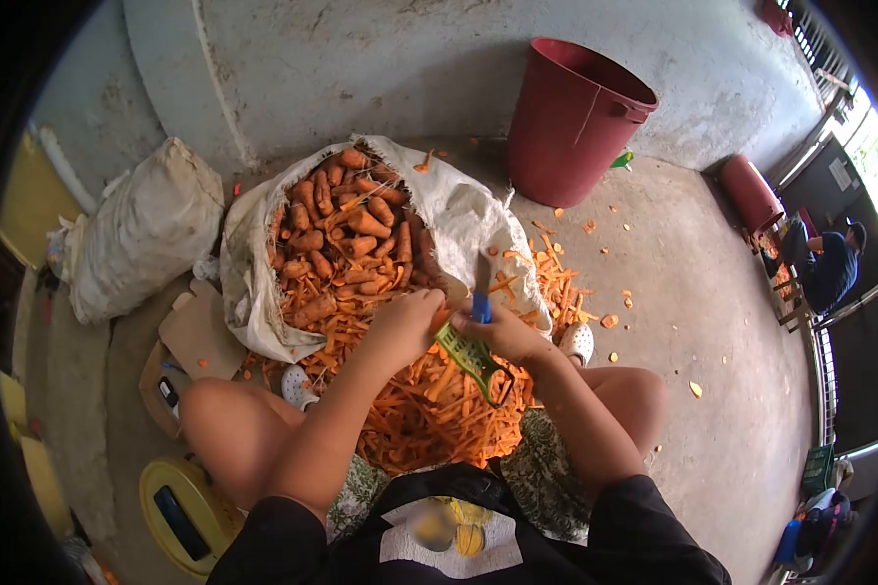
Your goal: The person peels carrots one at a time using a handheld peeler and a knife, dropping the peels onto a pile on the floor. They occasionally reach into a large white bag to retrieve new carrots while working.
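Observation:
My left hand (407, 324) is closed, and a bit of orange carrot (441, 318) shows at its fingers. Close beside it, my right hand (509, 333) is wrapped round a knife with a blue handle (481, 309), its blade pointing up and away. A green slotted plastic tool (468, 359) with a black loop hangs below the same hand; how it is gripped is partly hidden. Under both hands lies a heap of carrot peelings (439, 414) between my legs. Just beyond, whole carrots (366, 224) fill an open white woven sack (244, 263).
A tall red bin (571, 127) stands by the wall. To the left are a full white sack (151, 224), flattened cardboard (200, 331) and a yellow lid (156, 478) with a phone (180, 522) on it. Scraps dot the floor. Far right, another person (829, 268) sits near a fallen red bin (751, 195).

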A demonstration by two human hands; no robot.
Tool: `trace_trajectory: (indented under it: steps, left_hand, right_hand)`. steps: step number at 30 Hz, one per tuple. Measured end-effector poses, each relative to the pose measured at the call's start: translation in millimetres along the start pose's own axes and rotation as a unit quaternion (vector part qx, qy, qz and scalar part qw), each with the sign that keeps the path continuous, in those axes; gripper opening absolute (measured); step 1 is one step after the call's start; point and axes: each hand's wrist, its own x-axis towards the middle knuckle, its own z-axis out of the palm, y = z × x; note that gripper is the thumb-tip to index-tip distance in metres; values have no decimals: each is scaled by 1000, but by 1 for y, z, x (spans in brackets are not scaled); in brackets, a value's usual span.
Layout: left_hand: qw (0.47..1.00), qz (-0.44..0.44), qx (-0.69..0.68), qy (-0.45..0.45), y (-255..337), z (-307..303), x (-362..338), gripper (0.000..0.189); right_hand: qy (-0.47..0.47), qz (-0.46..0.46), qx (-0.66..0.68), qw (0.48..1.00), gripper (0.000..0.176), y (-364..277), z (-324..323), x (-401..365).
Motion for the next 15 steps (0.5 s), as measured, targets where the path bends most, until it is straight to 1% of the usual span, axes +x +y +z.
trace_trajectory:
  steps: [2,3,4,5,6,7,8,9,10,11,12,13,14,15]
  left_hand:
    - [998,-25,27,-55,0,-1,1,30]
    - [998,-26,27,-54,-2,-1,0,30]
    - [997,-29,-3,-74,-3,-1,-1,32]
    - [994,-31,-33,-95,-5,-2,-1,35]
    - [995,-31,-33,-93,-9,-4,-1,35]
    - [993,-48,1,-109,-14,-6,-1,37]
    - [989,-66,33,-126,-17,-9,-1,40]
    - [990,-65,32,-122,-18,-12,0,40]
    - [988,-84,19,-125,-18,-16,0,42]
    - [986,-103,6,-128,-18,-20,0,44]
    - [984,-121,-7,-133,-17,-23,-1,46]
    - [984,-120,-6,-133,-14,-27,-3,46]
    - [982,-119,-46,-136,-9,-31,-3,49]
    - [979,-120,-87,-141,-6,-33,-2,52]
  right_hand:
    - [-39,-11,-14,999,32,11,3,6]
    - [-36,25,-59,997,29,15,5,9]
    - [-37,23,-61,997,29,18,5,10]
    - [-77,55,-133,987,28,18,5,9]
    - [-116,87,-205,968,26,18,5,7]
    - [-137,90,-307,937,19,32,2,13]
    - [-136,88,-310,937,19,19,-5,12]
    - [-150,150,-273,938,20,-4,-17,11]
    - [-162,211,-232,936,22,-21,-36,14]
    - [-153,88,-254,951,27,21,-84,40]
    - [-119,66,-289,948,26,-26,-111,45]
    - [-50,69,-414,906,27,-31,-173,73]
    - [100,67,-478,870,29,-85,-201,71]
    - [227,-29,-348,909,27,-118,-238,73]
